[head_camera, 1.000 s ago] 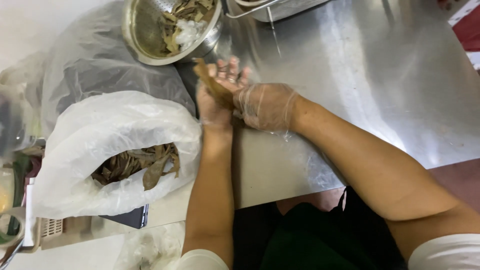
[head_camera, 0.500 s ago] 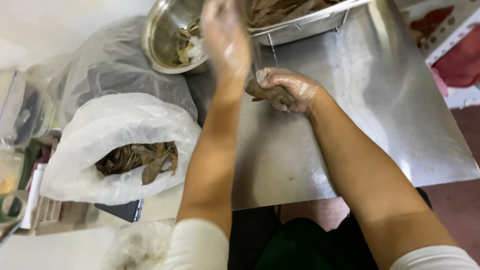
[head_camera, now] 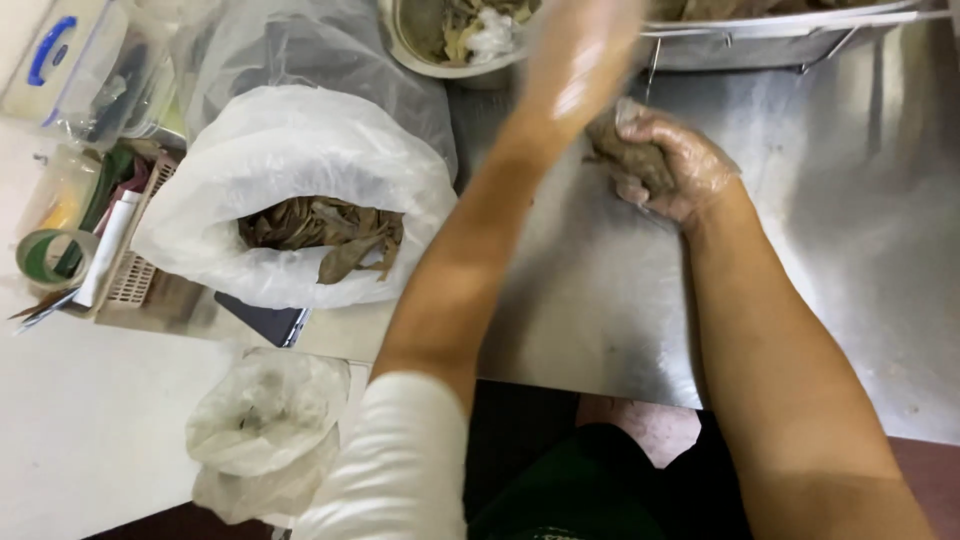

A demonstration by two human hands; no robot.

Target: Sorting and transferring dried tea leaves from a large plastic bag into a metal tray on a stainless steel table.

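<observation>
Right hand (head_camera: 672, 165), gloved in clear plastic, clenches our brown leaf bundle (head_camera: 628, 155) over the steel tabletop (head_camera: 840, 260); blurred left hand (head_camera: 580, 60): grip indiscernible. We should squeeze evenly, keeping leaves intact.

Steel worktop (head_camera: 820, 250) on the right, white table (head_camera: 90, 420) on the left, dark floor (head_camera: 930, 455) below; soft glare on the steel.
</observation>
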